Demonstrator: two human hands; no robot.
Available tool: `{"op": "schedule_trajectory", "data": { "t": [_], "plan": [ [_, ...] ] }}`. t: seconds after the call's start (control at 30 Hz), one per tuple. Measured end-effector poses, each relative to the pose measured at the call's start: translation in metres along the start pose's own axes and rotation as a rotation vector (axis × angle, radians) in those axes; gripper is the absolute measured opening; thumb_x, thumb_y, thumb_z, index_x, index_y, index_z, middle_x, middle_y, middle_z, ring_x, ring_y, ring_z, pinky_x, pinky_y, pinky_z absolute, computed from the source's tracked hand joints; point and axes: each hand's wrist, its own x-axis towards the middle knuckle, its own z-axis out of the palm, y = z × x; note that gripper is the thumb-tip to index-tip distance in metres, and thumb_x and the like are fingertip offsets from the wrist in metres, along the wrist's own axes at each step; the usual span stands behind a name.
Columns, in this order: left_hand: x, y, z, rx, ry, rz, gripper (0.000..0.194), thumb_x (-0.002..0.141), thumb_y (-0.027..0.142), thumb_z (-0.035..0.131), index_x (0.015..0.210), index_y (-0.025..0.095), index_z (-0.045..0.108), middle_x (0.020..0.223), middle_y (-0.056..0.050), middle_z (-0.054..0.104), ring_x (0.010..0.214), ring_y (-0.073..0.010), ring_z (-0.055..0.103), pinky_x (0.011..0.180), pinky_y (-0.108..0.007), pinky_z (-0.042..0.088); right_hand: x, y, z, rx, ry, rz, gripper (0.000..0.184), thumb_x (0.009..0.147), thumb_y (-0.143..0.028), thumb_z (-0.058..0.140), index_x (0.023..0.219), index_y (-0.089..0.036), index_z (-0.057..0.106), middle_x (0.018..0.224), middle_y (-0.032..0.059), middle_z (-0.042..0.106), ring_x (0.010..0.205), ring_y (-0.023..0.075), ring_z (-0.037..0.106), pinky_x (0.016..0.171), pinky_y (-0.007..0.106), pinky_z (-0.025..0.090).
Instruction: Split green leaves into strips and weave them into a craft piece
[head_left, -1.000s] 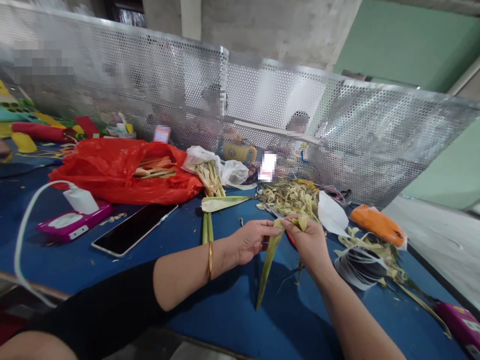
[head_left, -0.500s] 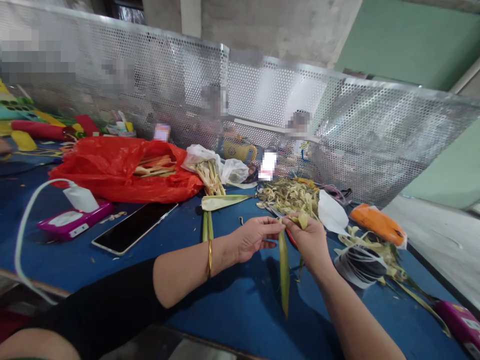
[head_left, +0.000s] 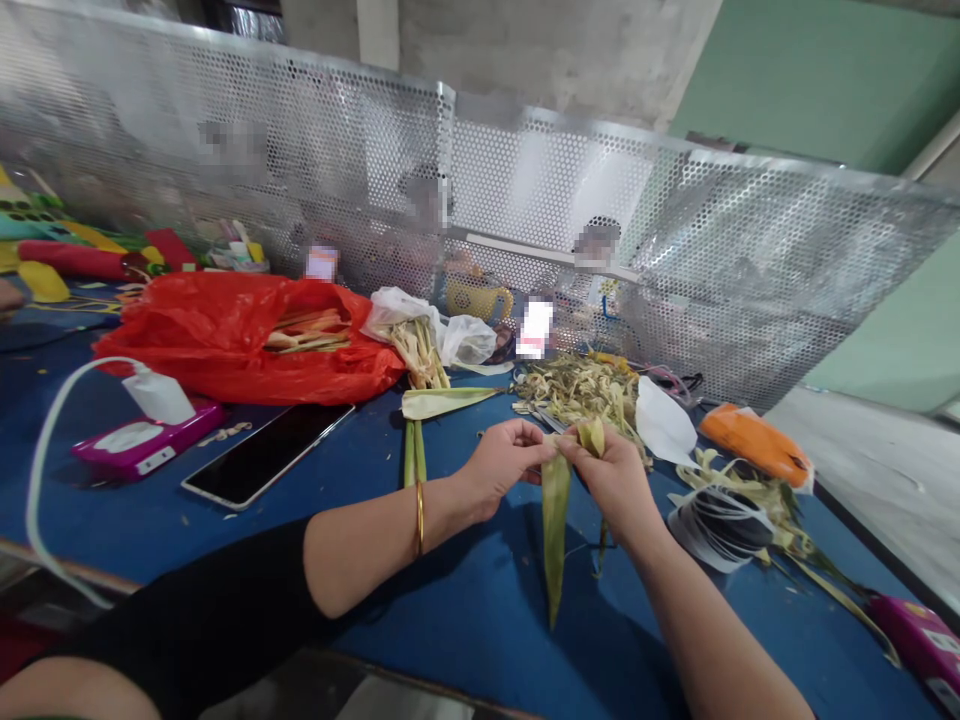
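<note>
A long pale-green leaf strip [head_left: 555, 530], dry-looking and pointed at its lower end, hangs between my two hands above the blue table. At its upper end my left hand [head_left: 508, 465] pinches the edge with thumb and fingertips, a gold bangle on the wrist. My right hand [head_left: 609, 470] is closed on the same strip's top, where a folded loop of leaf [head_left: 591, 436] sticks up by the thumb. Behind the hands lies a heap of shredded dry leaves [head_left: 581, 388]. Metal blades, perhaps scissors [head_left: 553, 422], show partly there, mostly hidden by the hands.
Left stand a red plastic bag [head_left: 195, 330] of leaf strips, a black phone [head_left: 270, 455] and a purple power strip [head_left: 142, 450]. Wider leaves [head_left: 450, 403] lie left of my hands. Right are a cord spool [head_left: 720, 530] and an orange packet [head_left: 757, 445]. A perforated metal screen [head_left: 360, 170] rises behind.
The leaf strip has turned to show its broader face, and its tip has swung slightly left. My left hand's fingers have curled in more, and both hands remain close together.
</note>
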Motion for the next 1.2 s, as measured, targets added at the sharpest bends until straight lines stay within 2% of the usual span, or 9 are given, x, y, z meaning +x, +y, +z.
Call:
{"op": "schedule_trajectory", "data": {
  "t": [0.13, 0.23, 0.43, 0.77, 0.9, 1.0, 1.1, 1.2],
  "plan": [
    [0.0003, 0.0011, -0.0007, 0.015, -0.038, -0.037, 0.018, 0.068, 0.027, 0.072, 0.077, 0.013, 0.063, 0.068, -0.001, 0.062, 0.059, -0.0111, 0.057, 0.056, -0.024, 0.048, -0.0009, -0.0001, 0.0009, -0.015, -0.006, -0.013, 0.021, 0.073, -0.038, 0.061, 0.071, -0.018, 0.06, 0.061, -0.0014, 0.054, 0.058, 0.014, 0.045, 0.055, 0.025, 0.036],
    [0.0009, 0.0007, -0.0007, 0.028, -0.037, -0.045, 0.019, 0.07, 0.03, 0.071, 0.073, 0.013, 0.063, 0.063, -0.001, 0.061, 0.054, -0.0106, 0.056, 0.055, -0.024, 0.047, -0.0015, 0.0006, 0.0021, -0.047, -0.002, -0.037, 0.017, 0.072, -0.036, 0.061, 0.071, -0.019, 0.059, 0.061, -0.0012, 0.055, 0.059, 0.0149, 0.048, 0.056, 0.026, 0.038],
    [0.0006, 0.0028, 0.0007, 0.062, 0.003, -0.006, 0.014, 0.074, 0.021, 0.064, 0.063, 0.013, 0.062, 0.057, 0.001, 0.059, 0.051, -0.0088, 0.053, 0.053, -0.022, 0.045, -0.0019, -0.0016, 0.0014, 0.003, -0.038, -0.065, 0.016, 0.072, -0.035, 0.062, 0.07, -0.019, 0.059, 0.062, -0.0016, 0.054, 0.06, 0.0146, 0.047, 0.058, 0.026, 0.038],
    [0.0001, 0.0051, 0.0026, 0.156, 0.01, 0.07, 0.013, 0.073, 0.016, 0.059, 0.061, 0.013, 0.063, 0.055, 0.001, 0.058, 0.05, -0.0086, 0.052, 0.051, -0.02, 0.043, -0.0012, -0.0024, 0.0017, 0.068, -0.02, 0.026, 0.023, 0.067, -0.039, 0.067, 0.067, -0.017, 0.06, 0.057, -0.0018, 0.053, 0.055, 0.013, 0.045, 0.052, 0.025, 0.036],
    [0.0002, 0.0035, 0.0026, 0.151, 0.011, 0.101, 0.012, 0.073, 0.017, 0.059, 0.061, 0.014, 0.063, 0.055, 0.001, 0.057, 0.05, -0.009, 0.05, 0.051, -0.021, 0.043, -0.0028, -0.0058, 0.0017, -0.001, -0.04, -0.047, 0.022, 0.072, -0.039, 0.062, 0.065, -0.018, 0.057, 0.054, -0.0026, 0.049, 0.053, 0.0125, 0.042, 0.051, 0.025, 0.035],
    [0.0007, 0.0046, 0.0018, 0.144, 0.023, 0.114, 0.012, 0.074, 0.02, 0.06, 0.063, 0.015, 0.063, 0.056, 0.001, 0.057, 0.051, -0.0094, 0.05, 0.05, -0.021, 0.042, -0.0031, -0.0081, 0.0027, -0.024, 0.004, -0.101, 0.02, 0.073, -0.038, 0.061, 0.068, -0.019, 0.058, 0.059, -0.0014, 0.053, 0.057, 0.0136, 0.045, 0.054, 0.025, 0.037],
    [0.0018, 0.0057, 0.0003, 0.15, 0.042, 0.134, 0.013, 0.074, 0.024, 0.061, 0.064, 0.016, 0.063, 0.056, 0.002, 0.056, 0.051, -0.0096, 0.05, 0.05, -0.021, 0.042, -0.0028, -0.0071, 0.0041, 0.055, 0.016, -0.009, 0.023, 0.068, -0.04, 0.067, 0.072, -0.018, 0.061, 0.063, -0.0005, 0.056, 0.058, 0.0144, 0.048, 0.055, 0.026, 0.039],
    [0.0025, 0.0043, -0.0009, 0.124, 0.027, 0.118, 0.016, 0.073, 0.03, 0.065, 0.067, 0.016, 0.063, 0.057, 0.001, 0.057, 0.052, -0.0104, 0.051, 0.051, -0.023, 0.043, -0.0027, -0.0032, 0.0051, 0.121, -0.008, 0.058, 0.024, 0.067, -0.04, 0.068, 0.069, -0.017, 0.061, 0.062, 0.0, 0.057, 0.057, 0.0142, 0.048, 0.055, 0.026, 0.039]
  ]
}}
